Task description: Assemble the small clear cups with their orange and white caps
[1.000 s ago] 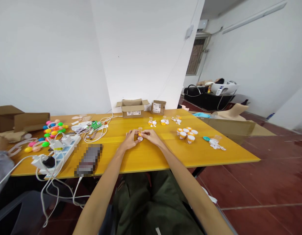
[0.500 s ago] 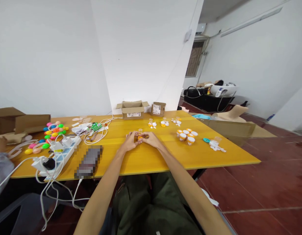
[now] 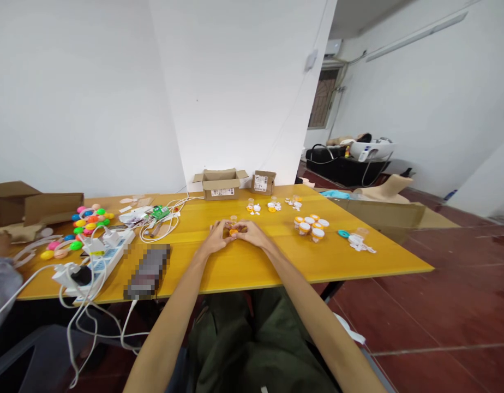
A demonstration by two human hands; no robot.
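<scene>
My left hand (image 3: pixel 216 237) and my right hand (image 3: pixel 252 233) meet over the middle of the yellow table (image 3: pixel 244 262). Both pinch one small orange part (image 3: pixel 233 232) between their fingertips. A small clear cup (image 3: pixel 233 219) stands just behind the hands. Several small orange jars with white lids (image 3: pixel 311 225) are grouped to the right, and small white-and-orange pieces (image 3: pixel 272 206) lie further back.
A white power strip (image 3: pixel 105 254) with plugs and cables lies at the left, beside a dark blurred flat object (image 3: pixel 148 270). Coloured plastic eggs (image 3: pixel 88 217) and cardboard boxes (image 3: pixel 221 183) sit at the back. A teal lid and white bits (image 3: pixel 354 238) lie near the right edge.
The white piece seen between my fingers a second ago is gone from view; only orange shows now. Both hands stayed in place, fingers drawn closer together.
</scene>
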